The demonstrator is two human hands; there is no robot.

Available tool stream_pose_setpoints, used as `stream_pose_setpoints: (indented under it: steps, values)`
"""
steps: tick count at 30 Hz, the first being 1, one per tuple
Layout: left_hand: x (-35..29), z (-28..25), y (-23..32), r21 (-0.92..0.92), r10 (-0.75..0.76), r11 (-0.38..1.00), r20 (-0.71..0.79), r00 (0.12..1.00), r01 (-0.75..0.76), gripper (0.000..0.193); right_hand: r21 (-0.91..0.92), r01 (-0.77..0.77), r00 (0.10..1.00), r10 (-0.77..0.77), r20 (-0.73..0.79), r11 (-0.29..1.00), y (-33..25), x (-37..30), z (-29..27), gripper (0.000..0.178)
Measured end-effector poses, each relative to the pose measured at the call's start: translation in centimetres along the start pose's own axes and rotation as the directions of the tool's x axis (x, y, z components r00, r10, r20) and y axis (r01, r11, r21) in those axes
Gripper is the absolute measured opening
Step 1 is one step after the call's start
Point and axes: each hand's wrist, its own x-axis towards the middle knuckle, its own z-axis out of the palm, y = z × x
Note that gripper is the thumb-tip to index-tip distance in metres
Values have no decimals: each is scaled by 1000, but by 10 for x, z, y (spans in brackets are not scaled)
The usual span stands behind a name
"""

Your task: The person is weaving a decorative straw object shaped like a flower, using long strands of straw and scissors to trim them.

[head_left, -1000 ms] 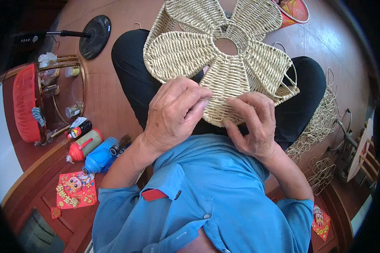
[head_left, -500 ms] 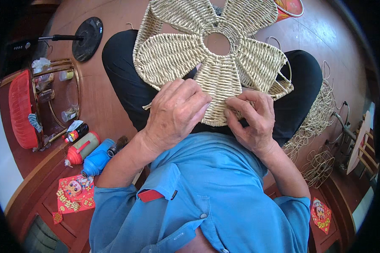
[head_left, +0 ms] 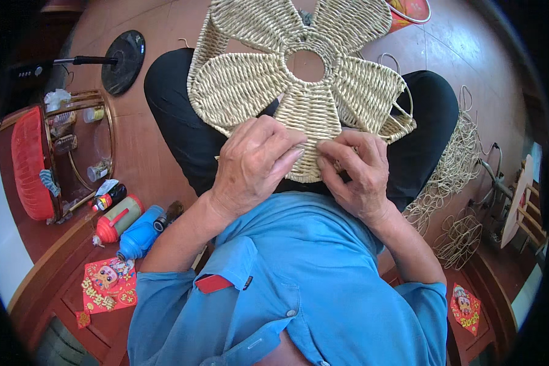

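The woven flower (head_left: 311, 104) lies across the dark trousers (head_left: 430, 122) of the seated person, whose left hand (head_left: 253, 161) is at the left of its nearest petal, thumb and forefinger drawn close together, though whether they pinch a strand cannot be told. The right hand (head_left: 358, 174) curls at that petal's right edge, thumb and forefinger tips near each other, their grip unclear. Right of the flower lies tangled cord (head_left: 448, 168); left of it, a blue flask (head_left: 140, 235) and a round black base (head_left: 123, 63).
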Motion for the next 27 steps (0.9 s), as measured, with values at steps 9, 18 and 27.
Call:
stream_pose_setpoints:
  steps: [9, 18, 27]
  values:
    - [-3, 4, -1, 22, 19, 1000, -31, 999, -18, 23, -68, -27, 999, 29, 37, 997, 2, -5, 7, 44]
    - [-7, -15, 4, 2, -120, 993, -24, 992, 120, 56, -55, -104, 992, 108, 61, 993, -9, 3, -10, 74]
    - [-2, -14, 2, -9, -219, 975, 100, 971, 221, 62, -115, -194, 946, 217, 240, 974, -17, 10, -14, 72]
